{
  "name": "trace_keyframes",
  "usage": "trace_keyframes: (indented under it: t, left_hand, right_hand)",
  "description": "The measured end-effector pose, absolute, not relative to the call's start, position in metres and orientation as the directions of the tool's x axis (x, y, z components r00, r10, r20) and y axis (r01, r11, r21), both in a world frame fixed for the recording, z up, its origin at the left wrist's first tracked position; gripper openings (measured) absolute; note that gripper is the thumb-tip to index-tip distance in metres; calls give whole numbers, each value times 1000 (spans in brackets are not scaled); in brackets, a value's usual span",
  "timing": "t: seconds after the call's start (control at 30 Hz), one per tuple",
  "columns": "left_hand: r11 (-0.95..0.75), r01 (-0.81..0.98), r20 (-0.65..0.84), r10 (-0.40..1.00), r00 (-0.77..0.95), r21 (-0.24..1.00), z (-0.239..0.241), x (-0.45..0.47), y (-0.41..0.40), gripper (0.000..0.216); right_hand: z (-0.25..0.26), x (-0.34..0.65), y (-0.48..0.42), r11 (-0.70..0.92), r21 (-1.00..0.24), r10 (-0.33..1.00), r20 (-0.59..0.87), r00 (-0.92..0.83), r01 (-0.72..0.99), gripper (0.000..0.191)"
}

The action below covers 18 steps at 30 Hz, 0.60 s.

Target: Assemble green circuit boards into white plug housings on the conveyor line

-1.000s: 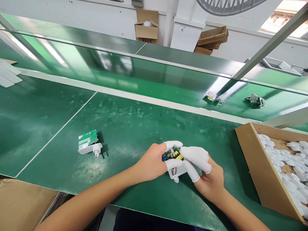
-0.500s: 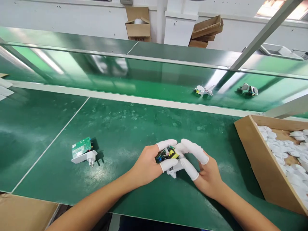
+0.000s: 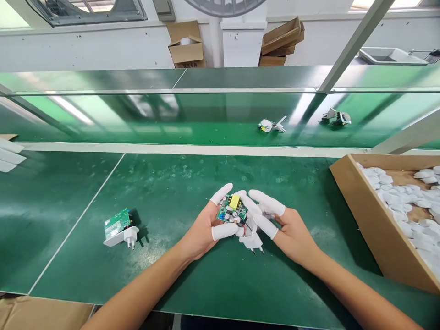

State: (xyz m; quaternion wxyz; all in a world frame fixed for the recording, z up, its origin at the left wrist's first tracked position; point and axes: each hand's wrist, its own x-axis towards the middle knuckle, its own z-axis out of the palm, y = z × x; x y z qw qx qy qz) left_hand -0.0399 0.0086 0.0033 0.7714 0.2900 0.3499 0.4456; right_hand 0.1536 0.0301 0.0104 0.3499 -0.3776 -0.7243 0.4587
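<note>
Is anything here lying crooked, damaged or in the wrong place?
Nothing looks damaged. On the green bench, the loose plug unit lies tilted, with its green board propped up at an angle. The left hand holds a circuit board that is not seated in the white plug base pinched by the right hand.

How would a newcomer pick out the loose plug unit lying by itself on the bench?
On the green bench, find the white seam line running to the near edge. Just right of it lies a green circuit board on a white plug base. Unlike the similar unit gripped between the left hand and right hand, nobody touches it.
</note>
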Motion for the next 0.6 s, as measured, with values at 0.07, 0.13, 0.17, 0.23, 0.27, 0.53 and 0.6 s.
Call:
trace_keyframes:
  t: [0.07,0.13,0.17,0.23,0.27,0.53,0.6]
  left_hand:
    - [434,-521,-249,888,388,735,2,-42,8,73]
    - [438,-553,-234,885,402,708,2,-44,8,68]
    - [438,-566,-234,887,397,699,3,-44,8,66]
    - [434,-575,-247,893,376,693,4,-44,8,64]
    - [431,-573,-249,895,371,697,4,-44,8,64]
    - [426,-490,-235,884,404,761,2,-45,10,61]
    - [430,-429,-234,869,437,794,1,-46,10,62]
  right_hand:
    - [16,156,29,424,-881,814,268,-515,212,32]
    - [20,158,29,491,-853,752,313,-580,177,32]
    - [21,159,29,506,-846,726,314,-612,166,35]
    - [21,159,29,541,-824,688,319,-652,168,38]
    - [20,160,29,573,-800,673,337,-658,177,37]
    - [21,163,31,681,-698,640,421,-643,220,21]
    - [20,164,31,688,-693,633,430,-643,215,22]
